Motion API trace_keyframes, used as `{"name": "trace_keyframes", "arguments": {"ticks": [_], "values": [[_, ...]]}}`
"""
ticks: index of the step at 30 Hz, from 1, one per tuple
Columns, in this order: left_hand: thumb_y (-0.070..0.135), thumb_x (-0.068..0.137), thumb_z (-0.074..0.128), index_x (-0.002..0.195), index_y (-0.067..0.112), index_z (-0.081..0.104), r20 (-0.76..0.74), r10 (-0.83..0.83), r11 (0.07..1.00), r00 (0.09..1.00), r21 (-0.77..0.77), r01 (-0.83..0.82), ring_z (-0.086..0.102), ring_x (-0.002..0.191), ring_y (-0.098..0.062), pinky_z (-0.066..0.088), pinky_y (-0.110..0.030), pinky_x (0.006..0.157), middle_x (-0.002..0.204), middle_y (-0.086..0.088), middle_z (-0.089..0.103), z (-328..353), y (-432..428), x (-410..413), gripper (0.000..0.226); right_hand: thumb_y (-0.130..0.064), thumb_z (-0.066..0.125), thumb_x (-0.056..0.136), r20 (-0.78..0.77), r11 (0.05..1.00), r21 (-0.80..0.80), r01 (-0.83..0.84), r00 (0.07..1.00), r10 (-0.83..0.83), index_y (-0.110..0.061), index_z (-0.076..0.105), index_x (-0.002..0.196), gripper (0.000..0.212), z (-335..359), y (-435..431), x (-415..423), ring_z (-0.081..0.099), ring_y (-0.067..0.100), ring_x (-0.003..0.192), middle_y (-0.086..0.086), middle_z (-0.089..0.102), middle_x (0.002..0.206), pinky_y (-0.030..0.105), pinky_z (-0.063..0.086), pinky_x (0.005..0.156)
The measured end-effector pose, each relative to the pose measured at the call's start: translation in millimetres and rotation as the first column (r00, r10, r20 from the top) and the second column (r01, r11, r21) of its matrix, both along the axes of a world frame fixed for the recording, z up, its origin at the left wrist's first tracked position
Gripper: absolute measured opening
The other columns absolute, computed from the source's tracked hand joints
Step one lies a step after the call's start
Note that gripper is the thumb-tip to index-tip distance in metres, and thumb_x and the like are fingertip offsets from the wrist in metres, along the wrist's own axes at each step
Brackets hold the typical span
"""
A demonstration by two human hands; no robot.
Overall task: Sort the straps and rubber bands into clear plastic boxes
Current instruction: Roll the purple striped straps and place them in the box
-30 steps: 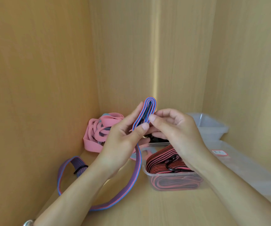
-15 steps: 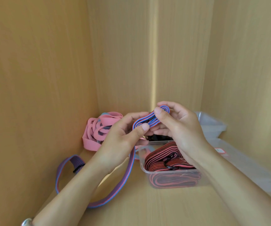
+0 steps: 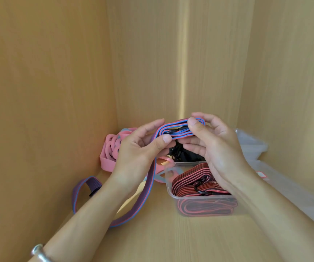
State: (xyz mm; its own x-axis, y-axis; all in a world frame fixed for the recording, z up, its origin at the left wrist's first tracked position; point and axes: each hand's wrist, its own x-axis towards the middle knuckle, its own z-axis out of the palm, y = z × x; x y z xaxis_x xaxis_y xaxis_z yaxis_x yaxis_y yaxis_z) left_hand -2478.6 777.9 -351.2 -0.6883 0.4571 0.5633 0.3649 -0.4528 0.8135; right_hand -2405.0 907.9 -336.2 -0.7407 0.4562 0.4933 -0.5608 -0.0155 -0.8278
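Observation:
A purple strap with blue and pink edges [image 3: 179, 129] is folded into a flat coil held level above the shelf. My left hand [image 3: 143, 148] pinches its left end between thumb and fingers. My right hand [image 3: 209, 140] pinches its right end. The strap's loose tail [image 3: 144, 197] hangs down and loops across the shelf floor to the left. Below my right hand stands a clear plastic box [image 3: 173, 193] holding red and black straps [image 3: 196, 186] with black hooks. A pink rubber band pile [image 3: 112, 148] lies in the back left corner.
Wooden walls close in the shelf on the left, back and right. A second clear plastic box [image 3: 250, 144] stands at the back right, with a clear lid [image 3: 294, 193] lying beside it. A black bundle [image 3: 186, 154] sits behind the front box.
The folded coil has turned from upright to lying level between both hands. My right hand has moved to grip its right end.

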Motion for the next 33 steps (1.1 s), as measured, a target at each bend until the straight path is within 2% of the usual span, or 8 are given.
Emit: {"name": "trace_keyframes", "arguments": {"ticks": [2, 8, 12, 15, 20, 26, 29, 33], "values": [[0.013, 0.076, 0.066, 0.104, 0.015, 0.061, 0.028, 0.029, 0.999, 0.999, 0.034, -0.030, 0.072, 0.074, -0.017, 0.057, -0.022, 0.065, 0.084, -0.006, 0.075, 0.5, -0.4, -2.3, 0.028, -0.019, 0.063, 0.088, 0.025, 0.999, 0.039, 0.000, 1.000, -0.001, -0.020, 0.060, 0.096, 0.009, -1.5, 0.9, -0.3, 0.070, 0.011, 0.067, -0.005, 0.073, 0.074, 0.021, 0.055, 0.063], [0.023, 0.074, 0.063, 0.100, 0.015, 0.064, 0.085, 0.093, 0.982, 0.992, 0.158, -0.105, 0.066, 0.072, -0.022, 0.057, -0.030, 0.069, 0.083, -0.010, 0.072, 1.4, -0.8, -5.9, 0.028, -0.015, 0.070, 0.083, 0.069, 0.968, 0.250, -0.001, 0.997, -0.017, -0.020, 0.062, 0.085, 0.009, -5.3, -2.8, -1.7, 0.068, 0.015, 0.072, 0.000, 0.073, 0.076, 0.028, 0.056, 0.069], [0.030, 0.077, 0.060, 0.105, 0.023, 0.067, 0.084, 0.135, 0.976, 0.987, 0.159, -0.147, 0.064, 0.086, -0.021, 0.053, -0.039, 0.086, 0.095, -0.008, 0.072, 3.8, -1.2, -4.6, 0.030, -0.006, 0.074, 0.079, 0.071, 0.935, 0.352, -0.033, 0.997, 0.008, -0.017, 0.062, 0.086, 0.017, -4.5, -7.8, 1.2, 0.066, 0.012, 0.069, 0.001, 0.072, 0.076, 0.023, 0.055, 0.063], [0.028, 0.087, 0.055, 0.110, 0.029, 0.064, 0.036, 0.162, 0.976, 0.986, 0.141, -0.165, 0.067, 0.086, -0.010, 0.056, -0.028, 0.083, 0.097, 0.001, 0.074, 2.1, -0.2, -5.5, 0.025, -0.006, 0.076, 0.077, 0.048, 0.919, 0.395, 0.005, 0.998, -0.027, -0.017, 0.063, 0.086, 0.019, -4.9, -13.0, 2.4, 0.068, 0.012, 0.070, 0.005, 0.074, 0.080, 0.025, 0.056, 0.065], [0.022, 0.099, 0.041, 0.139, 0.034, 0.040, -0.025, 0.030, 0.999, 0.999, 0.043, -0.029, 0.067, 0.080, -0.001, 0.051, -0.014, 0.063, 0.104, 0.006, 0.072, -5.2, 7.3, 0.0, 0.042, -0.011, 0.077, 0.078, 0.013, 0.930, 0.353, 0.102, 0.993, -0.114, -0.019, 0.066, 0.080, 0.013, -8.3, -17.9, 1.2, 0.072, 0.019, 0.074, 0.000, 0.076, 0.076, 0.036, 0.058, 0.073], [0.024, 0.099, 0.041, 0.139, 0.029, 0.042, -0.070, -0.026, 1.000, 0.997, -0.018, 0.024, 0.062, 0.111, -0.013, 0.047, -0.042, 0.102, 0.117, 0.006, 0.068, -7.6, 11.0, 4.6, 0.041, -0.008, 0.076, 0.079, -0.049, 0.956, 0.255, 0.143, 0.990, -0.134, -0.019, 0.066, 0.078, 0.014, -8.5, -22.4, 0.3, 0.070, 0.005, 0.067, -0.005, 0.074, 0.071, 0.018, 0.053, 0.061], [0.034, 0.095, 0.044, 0.143, 0.030, 0.039, -0.078, -0.035, 0.998, 0.996, -0.052, 0.031, 0.053, 0.125, -0.014, 0.040, -0.049, 0.108, 0.135, 0.004, 0.058, -9.3, 10.9, 1.7, 0.049, -0.008, 0.075, 0.080, -0.067, 0.964, 0.213, 0.162, 0.986, -0.151, -0.019, 0.066, 0.080, 0.014, -8.2, -23.8, -0.8, 0.070, 0.007, 0.070, -0.005, 0.075, 0.074, 0.024, 0.057, 0.068], [0.033, 0.094, 0.054, 0.130, 0.033, 0.054, -0.077, -0.037, 0.998, 0.996, -0.051, 0.033, 0.058, 0.118, -0.019, 0.039, -0.049, 0.106, 0.126, 0.002, 0.064, -8.5, 10.7, 3.7, 0.036, -0.003, 0.071, 0.082, -0.127, 0.977, 0.134, 0.164, 0.981, -0.147, -0.019, 0.063, 0.081, 0.017, -5.9, -22.8, 0.0, 0.068, 0.003, 0.066, -0.009, 0.075, 0.073, 0.016, 0.052, 0.060]]}}
